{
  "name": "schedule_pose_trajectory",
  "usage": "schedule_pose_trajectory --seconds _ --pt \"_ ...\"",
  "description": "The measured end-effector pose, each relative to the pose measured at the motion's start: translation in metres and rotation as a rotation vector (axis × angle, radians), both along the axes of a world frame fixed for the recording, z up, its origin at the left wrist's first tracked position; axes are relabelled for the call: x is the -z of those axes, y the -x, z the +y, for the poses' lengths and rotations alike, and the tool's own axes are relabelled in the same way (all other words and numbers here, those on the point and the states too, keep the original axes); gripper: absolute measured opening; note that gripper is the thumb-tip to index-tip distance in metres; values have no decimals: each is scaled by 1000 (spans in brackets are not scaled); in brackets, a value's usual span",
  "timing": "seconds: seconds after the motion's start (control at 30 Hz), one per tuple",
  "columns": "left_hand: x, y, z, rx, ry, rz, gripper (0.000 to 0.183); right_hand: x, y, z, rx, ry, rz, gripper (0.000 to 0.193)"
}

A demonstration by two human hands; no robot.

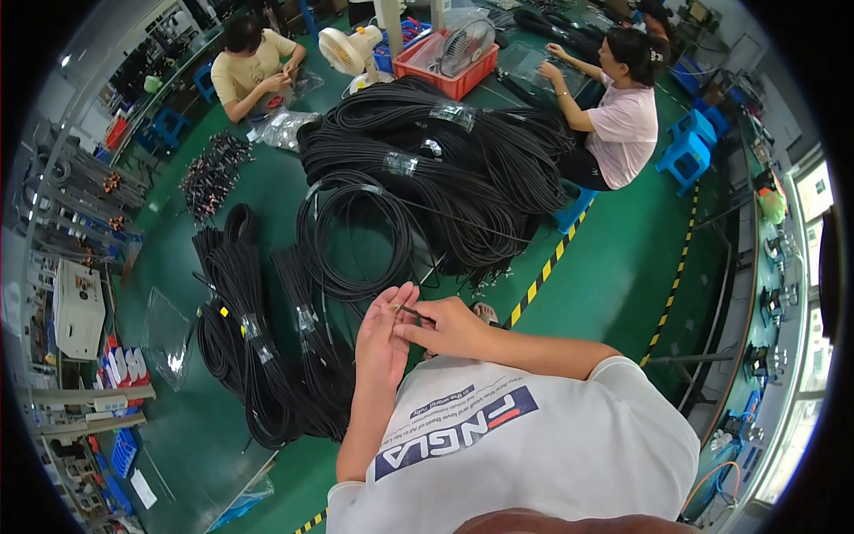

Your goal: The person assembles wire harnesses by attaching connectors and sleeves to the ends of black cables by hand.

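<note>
In front of my chest, my right hand (pixel 454 327) is closed round the end of a thin black cable (pixel 416 314). The thumb and fingers press on it, and its short tip points toward my left hand. My left hand (pixel 381 331) is turned palm up with its fingers stretched out, and the cable's tip reaches its fingers. What the tip looks like is too small to make out. Just beyond my hands lies a round coil of black cable (pixel 405 240) on the green table. Left of it are taped bundles of black cable (pixel 253 329).
A large heap of black cable bundles (pixel 480 169) fills the table's middle. A pile of small connectors (pixel 213 173) lies at the left. Beyond stand a fan (pixel 350 52) and a red crate (pixel 471 82). Two co-workers sit opposite. Blue stools (pixel 687 151) stand at right.
</note>
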State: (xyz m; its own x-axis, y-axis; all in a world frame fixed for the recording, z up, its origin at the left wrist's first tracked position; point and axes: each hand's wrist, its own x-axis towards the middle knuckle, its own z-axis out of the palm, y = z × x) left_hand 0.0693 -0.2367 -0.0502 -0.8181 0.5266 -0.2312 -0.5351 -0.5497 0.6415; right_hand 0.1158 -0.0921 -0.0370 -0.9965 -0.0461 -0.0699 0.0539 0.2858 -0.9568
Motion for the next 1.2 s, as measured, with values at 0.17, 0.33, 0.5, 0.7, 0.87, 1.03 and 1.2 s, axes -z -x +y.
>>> schedule_pose_trajectory --seconds 0.17,0.33,0.5,0.7,0.87,1.03,1.2 --pt "-4 0 5 60 35 39 31 3 0 2 -5 -4 158 19" --pt "5 4 -1 -95 259 30 33 12 7 8 83 217 35 16" --pt "-4 -6 -8 115 198 -10 29 0 6 12 42 481 -159 22" --pt "-5 -10 -5 70 132 -13 17 -2 1 13 41 405 -201 24" --pt "-1 -7 -15 -33 201 52 17 -13 -1 24 19 527 -104 30" --pt "-1 -13 -20 -46 224 61 21 -21 -3 34 -96 762 -249 24" --pt "-1 -15 -31 -57 246 53 21 -35 -2 40 -319 1084 -406 21"
